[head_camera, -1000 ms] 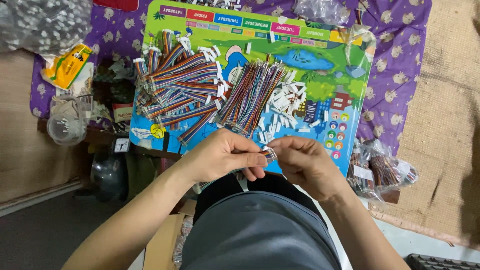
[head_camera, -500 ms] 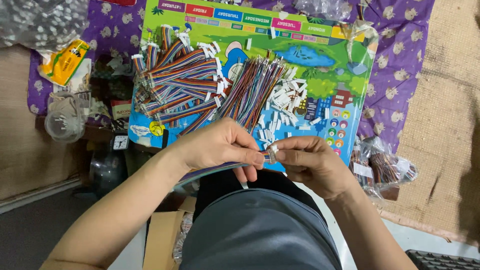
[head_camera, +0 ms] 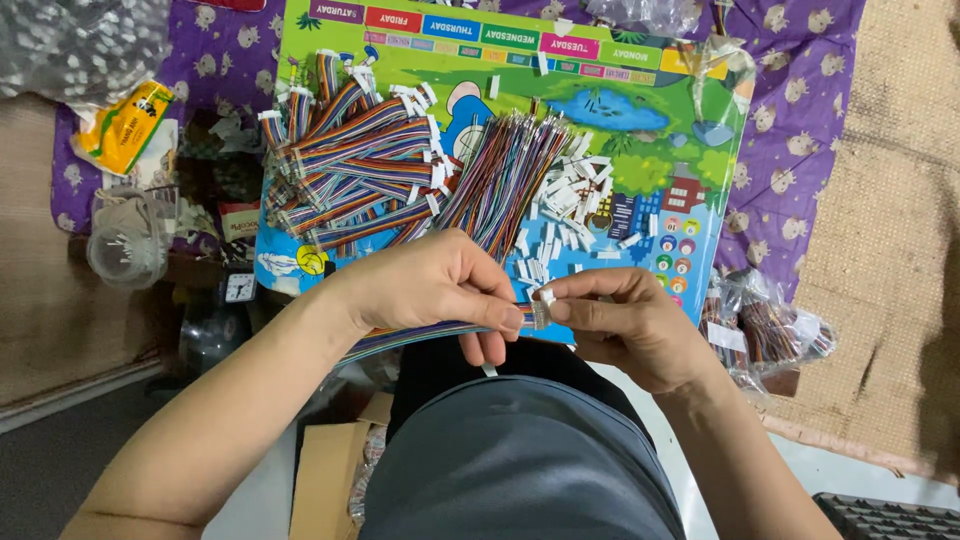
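Head view, single entry. Left hand [head_camera: 440,290]: fingers curled, thumb and forefinger pinching the end of a flat rainbow ribbon cable [head_camera: 420,337], which trails left beneath the wrist and across the lap. Right hand [head_camera: 630,320]: fingertips closed on a small white connector [head_camera: 546,297], held against the cable end; the two hands nearly touch at that spot, just in front of the near edge of a colourful board [head_camera: 690,150]. On the board: heap of finished ribbon cables [head_camera: 350,170] at left, bundle of loose coloured wires [head_camera: 505,180] in the middle, scatter of white connectors [head_camera: 570,195] beside it. Purple cloth [head_camera: 800,110] under the board. Clear jar [head_camera: 125,250] and yellow packet [head_camera: 125,125] at far left. Bagged cables [head_camera: 770,330] at right, near the right wrist.
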